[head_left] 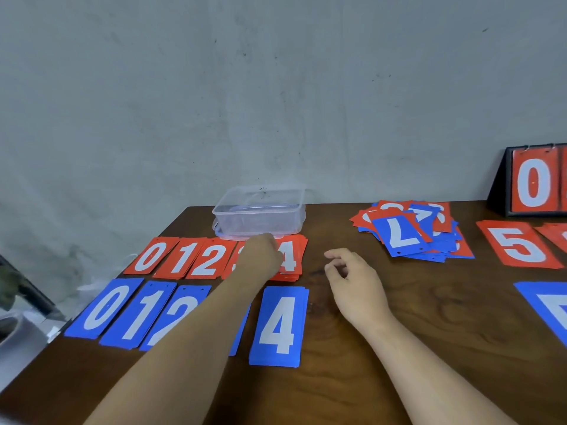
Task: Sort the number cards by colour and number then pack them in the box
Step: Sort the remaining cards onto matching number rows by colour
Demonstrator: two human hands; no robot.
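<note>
Reaching over the blue piles [144,314], left hand [260,256] sits curled at the red 3 and 4 piles [291,259], hold unclear; right hand [352,280] loosely curled, empty; risk: forearm [196,332] sweeping stacks askew; unsorted heap [411,234] far right, box [260,216] at far centre.

The left hand [260,256], at mid-frame, covers most of a red card [235,262] between the red 2 and red 4, so its digit cannot be read. The hand's fingers are turned away, and whether they hold anything is unclear. The forearm hides all but a sliver of a blue card [237,338] below.

At the right edge, a flip scoreboard [534,182], another red card [555,237] and a large blue card [549,305] are cut off, and the two cards' digits are unreadable. In the mixed pile [411,234] at upper right, only the top 7 is legible. The clear box [259,213] shows nothing definite inside. The shapes at the left edge [18,302] are blurred.
</note>
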